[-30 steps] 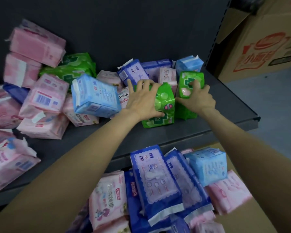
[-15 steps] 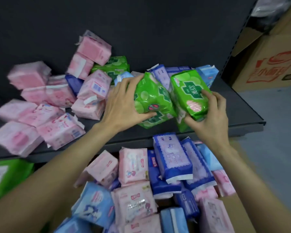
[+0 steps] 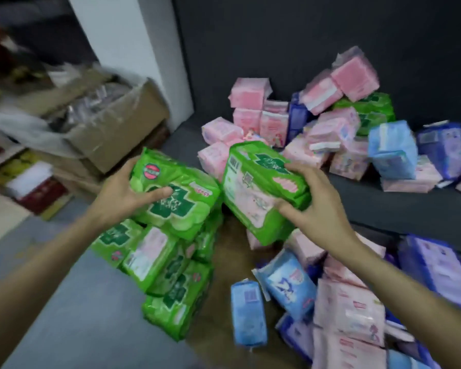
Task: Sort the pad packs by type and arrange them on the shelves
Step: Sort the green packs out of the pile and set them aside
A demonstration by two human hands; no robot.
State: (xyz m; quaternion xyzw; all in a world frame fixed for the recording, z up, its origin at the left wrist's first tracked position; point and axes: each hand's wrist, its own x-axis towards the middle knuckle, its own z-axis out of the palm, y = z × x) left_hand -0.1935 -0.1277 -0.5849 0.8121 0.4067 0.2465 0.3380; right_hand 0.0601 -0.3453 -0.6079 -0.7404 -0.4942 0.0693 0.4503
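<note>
The left hand (image 3: pixel 123 193) grips one green pack (image 3: pixel 176 201) and the right hand (image 3: pixel 312 206) another (image 3: pixel 253 193), above a green stack (image 3: pixel 160 265) started on the floor; the shelf (image 3: pixel 378 206) holds mixed pink and blue packs (image 3: pixel 343 134), so sorting looks barely begun.

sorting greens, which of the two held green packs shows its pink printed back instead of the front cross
The green pack in the right hand: its pale pink back faces up. The left hand's pack shows the dark green cross.
</note>
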